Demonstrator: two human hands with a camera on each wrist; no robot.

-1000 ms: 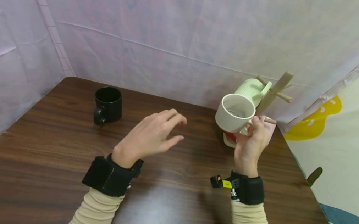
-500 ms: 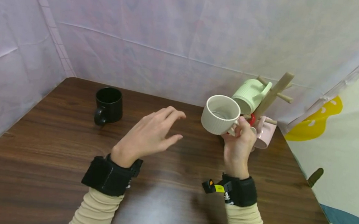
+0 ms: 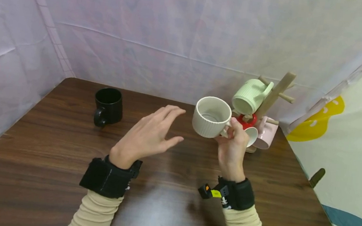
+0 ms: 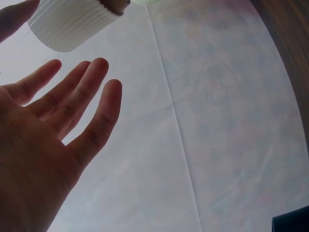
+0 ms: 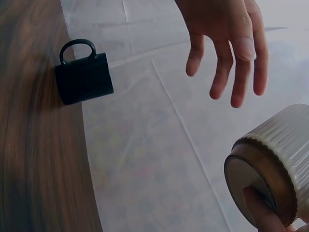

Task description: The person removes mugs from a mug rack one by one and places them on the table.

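Note:
My right hand (image 3: 233, 150) holds a white ribbed mug (image 3: 208, 127) by its handle, above the wooden table. The mug's mouth faces up and toward the head camera. In the right wrist view a finger touches the mug's brown-looking underside (image 5: 247, 176). My left hand (image 3: 146, 135) hovers to the left of the mug, fingers extended and thumb apart, holding nothing. A gap separates its fingertips from the mug (image 4: 72, 24) in the left wrist view.
A wooden mug tree (image 3: 277, 94) at the back right carries a pale green mug (image 3: 250, 95), a red mug (image 3: 247, 123) and a pink mug (image 3: 267, 135). A black mug (image 3: 111, 108) stands at the back left of the table (image 3: 52, 145). Cloth walls (image 3: 137, 26) enclose the table's back.
My right hand has carried the white mug left, away from the mug tree, uncovering the red and pink mugs. My left hand has barely moved.

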